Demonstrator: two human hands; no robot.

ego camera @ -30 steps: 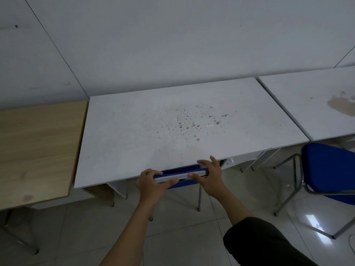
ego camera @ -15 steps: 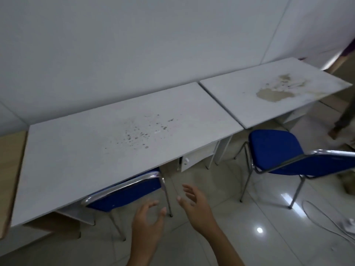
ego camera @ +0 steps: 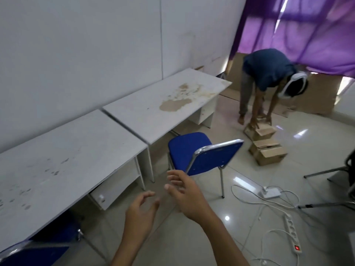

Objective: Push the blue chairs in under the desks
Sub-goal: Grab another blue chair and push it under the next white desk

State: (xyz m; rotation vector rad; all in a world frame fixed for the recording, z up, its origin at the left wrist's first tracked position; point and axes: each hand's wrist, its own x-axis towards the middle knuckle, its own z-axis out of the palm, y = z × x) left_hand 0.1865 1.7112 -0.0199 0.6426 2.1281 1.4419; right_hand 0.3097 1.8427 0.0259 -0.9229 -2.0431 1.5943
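Note:
A blue chair (ego camera: 199, 156) with a chrome frame stands on the floor, pulled out from the stained white desk (ego camera: 165, 104), its backrest turned toward me. Another blue chair (ego camera: 36, 250) sits under the speckled white desk (ego camera: 63, 162) at the lower left, with only its backrest showing. My left hand (ego camera: 139, 212) and my right hand (ego camera: 185, 191) hover in the air in front of me, fingers spread, holding nothing. The right hand is a little short of the pulled-out chair's backrest.
Another person (ego camera: 267, 81) bends over cardboard boxes (ego camera: 267, 150) on the floor at the right. White cables, an adapter (ego camera: 269, 192) and a power strip (ego camera: 293, 235) lie on the tiles. Purple curtains (ego camera: 299, 29) hang at the back. Metal legs (ego camera: 326, 189) stand at the right edge.
Both hands let go of the first chair's backrest, which now sits under its desk. My view swung right, bringing the second chair, the other person and the boxes into view.

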